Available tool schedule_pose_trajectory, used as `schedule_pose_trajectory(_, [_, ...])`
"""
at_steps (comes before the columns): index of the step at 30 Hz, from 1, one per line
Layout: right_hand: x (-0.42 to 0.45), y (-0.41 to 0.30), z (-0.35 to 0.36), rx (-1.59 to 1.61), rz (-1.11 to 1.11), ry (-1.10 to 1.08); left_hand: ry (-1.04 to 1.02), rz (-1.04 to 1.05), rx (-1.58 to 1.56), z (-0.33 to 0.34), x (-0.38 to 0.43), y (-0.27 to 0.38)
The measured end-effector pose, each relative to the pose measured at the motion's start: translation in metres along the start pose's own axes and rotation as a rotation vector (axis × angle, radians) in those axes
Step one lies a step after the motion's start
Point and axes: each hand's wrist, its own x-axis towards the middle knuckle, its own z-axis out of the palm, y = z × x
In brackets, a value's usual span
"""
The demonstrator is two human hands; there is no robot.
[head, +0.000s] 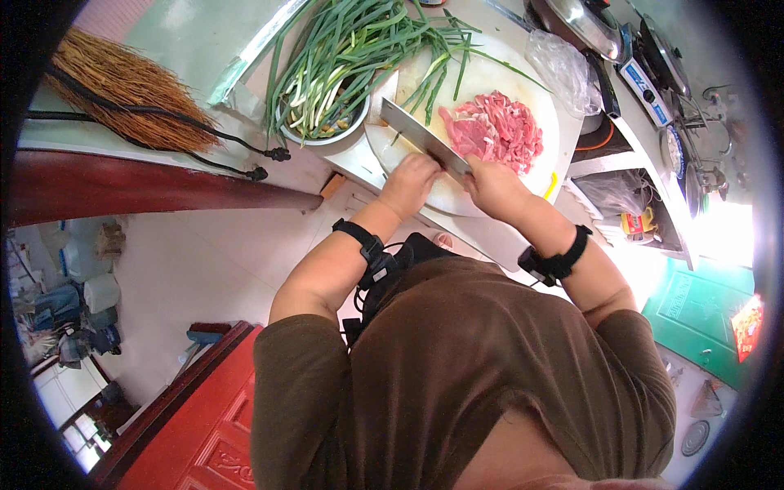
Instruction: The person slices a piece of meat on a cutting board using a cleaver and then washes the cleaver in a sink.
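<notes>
My right hand (495, 187) is closed on the handle of a cleaver (422, 136), whose wide steel blade slants up and left over a round, pale cutting board (545, 110). Beside the blade's lower edge, my left hand (411, 184) rests on the board with bent fingers; whether anything is under them is hidden. Sliced raw meat (496, 131) lies heaped on the board, right of the cleaver. Green onions (361, 55) spill out of a metal bowl (318, 141) at the board's left, some leaves reaching over the board.
A clear plastic bag (560, 70) lies right of the board, near a lidded pan (582, 24) and a stove (646, 92). At the left are a straw broom (135, 92) and black cables with plugs (269, 154). A red wooden door (214, 429) stands below left.
</notes>
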Motion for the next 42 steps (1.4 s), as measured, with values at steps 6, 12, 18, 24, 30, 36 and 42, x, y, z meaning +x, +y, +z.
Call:
schedule_pose_trajectory(6, [-0.023,0.012,0.004,-0.025,0.033,-0.023,-0.03,0.047,-0.052,0.015,-0.004,0.02])
schedule_pose_trajectory(12, [-0.006,0.021,0.017,0.124,0.06,0.05,-0.042,0.061,-0.055,0.013,-0.002,0.021])
schedule_pose_trajectory(18, [-0.024,0.025,0.0,0.128,-0.013,0.118,-0.011,0.053,-0.041,0.014,-0.003,0.02])
schedule_pose_trajectory(24, [-0.03,0.012,-0.007,0.005,-0.02,-0.027,-0.017,0.064,-0.033,0.018,-0.006,0.016])
schedule_pose_trajectory(30, [-0.005,0.005,0.013,-0.01,0.006,-0.017,0.009,0.061,0.003,0.015,-0.005,0.012])
schedule_pose_trajectory(36, [-0.001,0.01,0.006,-0.018,0.0,-0.008,0.029,0.045,-0.023,0.012,-0.002,0.009])
schedule_pose_trajectory(42, [0.008,-0.005,0.003,-0.044,0.049,-0.011,0.013,0.039,-0.005,0.013,-0.003,0.01])
